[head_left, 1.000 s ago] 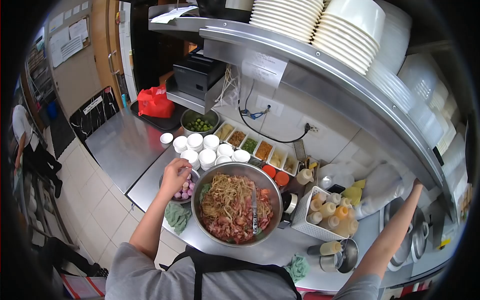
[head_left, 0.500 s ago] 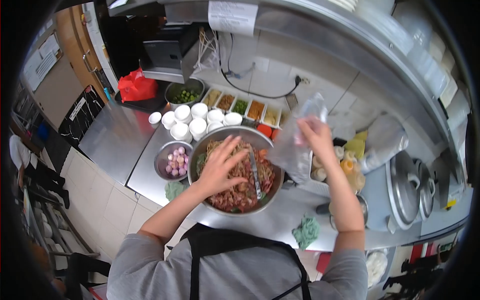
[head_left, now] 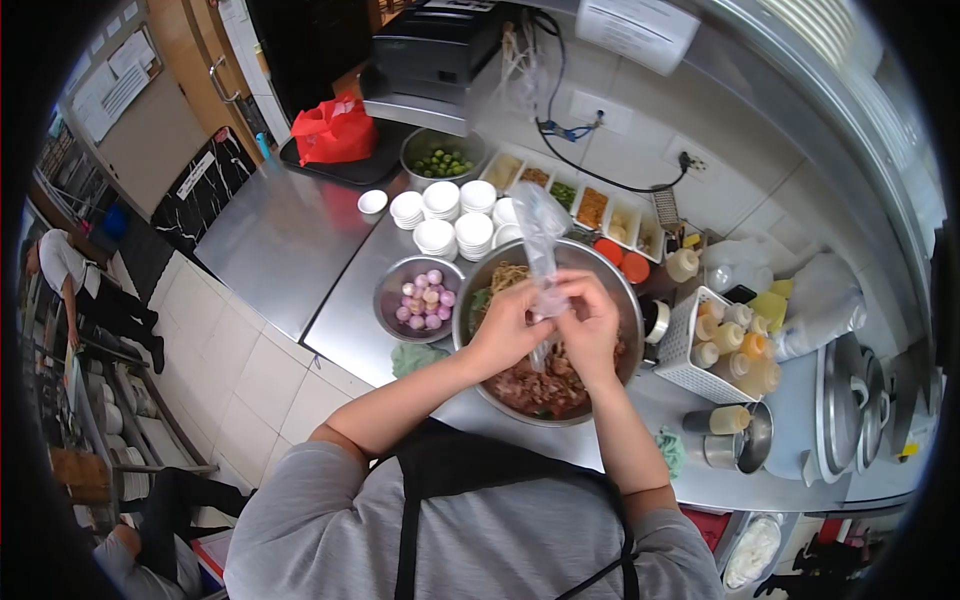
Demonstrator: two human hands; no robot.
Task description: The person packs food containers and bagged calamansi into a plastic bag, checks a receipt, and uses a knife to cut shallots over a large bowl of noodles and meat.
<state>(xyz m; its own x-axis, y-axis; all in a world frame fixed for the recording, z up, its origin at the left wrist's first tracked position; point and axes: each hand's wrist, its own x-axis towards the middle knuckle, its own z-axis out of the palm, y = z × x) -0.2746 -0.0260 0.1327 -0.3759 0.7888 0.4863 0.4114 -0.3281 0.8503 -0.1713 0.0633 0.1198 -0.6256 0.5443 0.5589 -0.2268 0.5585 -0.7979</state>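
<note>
1. We had our left hand (head_left: 508, 325) and our right hand (head_left: 590, 325) close together in front of us, with a clear plastic bag (head_left: 540, 230) between them.
2. With the left we pinched the bag, fingers bent in toward the thumb; with the right we gripped it from the other side, fingertips gathered near those of the left.
3. The bag was bunched narrow at our fingers; one part stood up past them, away from us. Whether its lower end touched the food, we could not tell.
4. Directly beneath both hands we had a large metal bowl (head_left: 624, 298), with noodles (head_left: 508, 278) just beyond the left hand and reddish meat (head_left: 530, 388) on the side nearer to us. Our hands hid much of the middle.
5. Left of our left hand sat a smaller metal bowl (head_left: 384, 306) of peeled, pinkish onions (head_left: 425, 305), and just nearer to us lay a green cloth (head_left: 418, 358).
6. Beyond our left hand we saw stacked white cups (head_left: 437, 235); beyond our right hand ran a row of topping tubs (head_left: 591, 207), with orange-red lids (head_left: 635, 266) nearer to it.
7. Right of our right hand stood a white basket (head_left: 690, 370) of squeeze bottles (head_left: 731, 338).
8. Far off to the left of our hands, a person in a white top (head_left: 60, 265) stood.
</note>
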